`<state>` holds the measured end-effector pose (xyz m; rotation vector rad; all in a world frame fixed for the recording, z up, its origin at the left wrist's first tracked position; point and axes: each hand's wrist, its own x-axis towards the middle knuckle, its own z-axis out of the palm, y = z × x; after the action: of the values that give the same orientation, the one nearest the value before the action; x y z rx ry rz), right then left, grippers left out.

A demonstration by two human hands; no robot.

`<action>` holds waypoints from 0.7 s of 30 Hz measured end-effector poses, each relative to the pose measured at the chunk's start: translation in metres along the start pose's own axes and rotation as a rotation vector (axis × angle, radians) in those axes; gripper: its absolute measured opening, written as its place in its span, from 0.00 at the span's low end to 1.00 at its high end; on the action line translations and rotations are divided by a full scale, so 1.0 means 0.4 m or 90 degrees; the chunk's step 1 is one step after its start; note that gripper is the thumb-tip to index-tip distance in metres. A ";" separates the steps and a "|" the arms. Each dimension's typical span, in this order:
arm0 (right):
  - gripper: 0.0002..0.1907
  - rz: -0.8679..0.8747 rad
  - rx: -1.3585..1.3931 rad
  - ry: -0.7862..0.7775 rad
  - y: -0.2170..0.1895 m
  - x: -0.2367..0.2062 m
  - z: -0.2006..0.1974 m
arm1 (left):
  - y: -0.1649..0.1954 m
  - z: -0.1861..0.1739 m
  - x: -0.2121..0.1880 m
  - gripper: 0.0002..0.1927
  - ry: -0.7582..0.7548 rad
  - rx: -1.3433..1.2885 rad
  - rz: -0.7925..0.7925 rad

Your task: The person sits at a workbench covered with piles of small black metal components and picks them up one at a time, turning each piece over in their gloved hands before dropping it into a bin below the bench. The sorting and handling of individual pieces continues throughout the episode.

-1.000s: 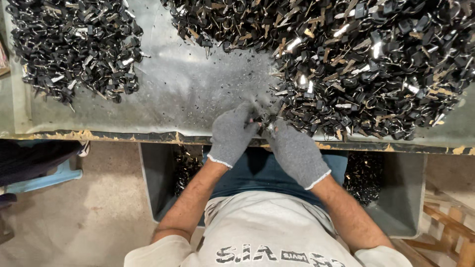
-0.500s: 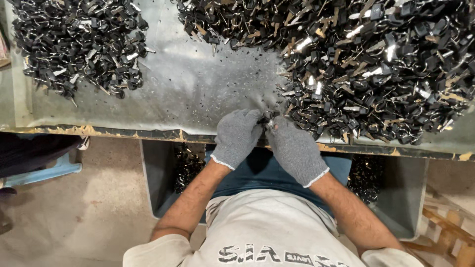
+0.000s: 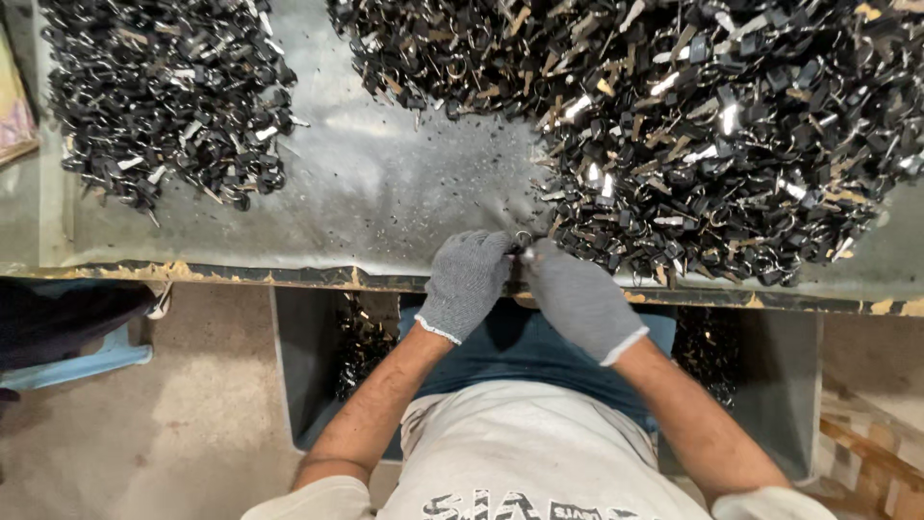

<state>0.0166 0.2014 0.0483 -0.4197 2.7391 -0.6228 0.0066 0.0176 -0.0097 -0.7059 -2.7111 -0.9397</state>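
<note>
Both of my hands wear grey knit gloves and meet at the front edge of a metal-topped table (image 3: 385,202). My left hand (image 3: 467,279) and my right hand (image 3: 576,297) pinch one small metal piece with a ring (image 3: 523,241) between their fingertips. Just beyond my right hand spreads a big heap of small black and silver metal parts (image 3: 693,125). A smaller heap of the same dark parts (image 3: 164,106) lies at the table's far left.
Under the table's front edge stands a grey bin (image 3: 318,366) holding more dark parts, on both sides of my lap. A blue object (image 3: 77,361) lies on the floor at the left. Wooden pieces (image 3: 871,453) show at the lower right.
My hands have stayed together at the table edge, working the small piece; the view has shifted slightly so they sit a bit lower in the frame.
</note>
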 end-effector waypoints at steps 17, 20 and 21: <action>0.22 -0.061 -0.083 0.094 -0.010 -0.031 0.052 | 0.006 0.020 -0.027 0.22 0.039 0.000 -0.010; 0.19 0.003 -0.085 0.046 -0.022 -0.020 0.062 | 0.012 0.028 -0.031 0.19 0.017 0.009 0.005; 0.18 0.025 -0.067 -0.010 -0.015 -0.009 0.056 | 0.013 0.027 -0.032 0.19 0.009 0.002 -0.003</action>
<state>0.0289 0.1891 0.0326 -0.3915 2.7670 -0.4641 0.0202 0.0231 -0.0193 -0.6904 -2.7018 -0.9382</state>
